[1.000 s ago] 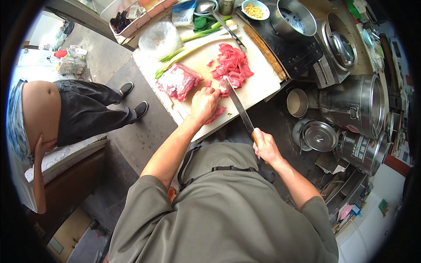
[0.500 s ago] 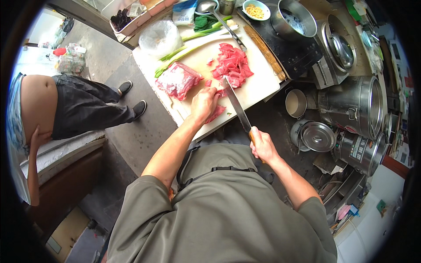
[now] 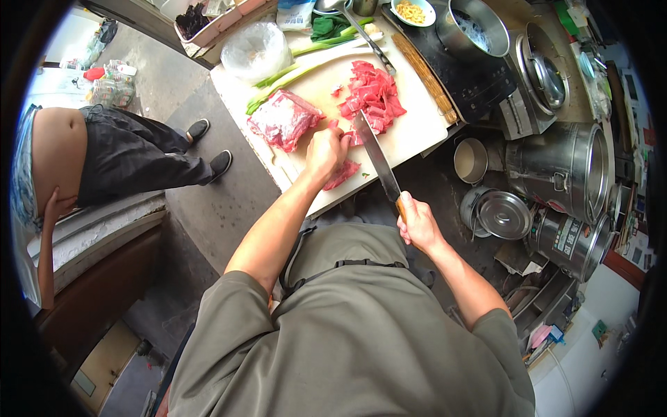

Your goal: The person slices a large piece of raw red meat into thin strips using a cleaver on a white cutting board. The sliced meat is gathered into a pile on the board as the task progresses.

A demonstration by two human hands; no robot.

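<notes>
My right hand point(image 3: 421, 224) is wrapped round the wooden handle of a long kitchen knife point(image 3: 376, 153). The blade slants up and left over the white cutting board point(image 3: 431, 132), its tip by a pile of sliced red meat point(image 3: 372, 96). My left hand point(image 3: 326, 151) lies closed, fingers bent, on a small piece of meat point(image 3: 342, 175) just left of the blade; the fingers partly hide it. Beyond that hand sits a large raw meat chunk point(image 3: 285, 119) with a pale fatty top. Green onions point(image 3: 306, 67) lie along the board's far side.
A ladle point(image 3: 368, 40) rests on the far edge near a bag-lined bowl point(image 3: 257, 52). At the back right are a bowl of yellow pieces point(image 3: 413, 12) and a metal pot point(image 3: 474, 28). Steel pots point(image 3: 556, 167) stand right. Another person point(image 3: 118, 153) is at the left.
The view has shifted slightly. My left hand stays on the meat beside the blade, and my right hand still grips the knife, with the blade only slightly moved.
</notes>
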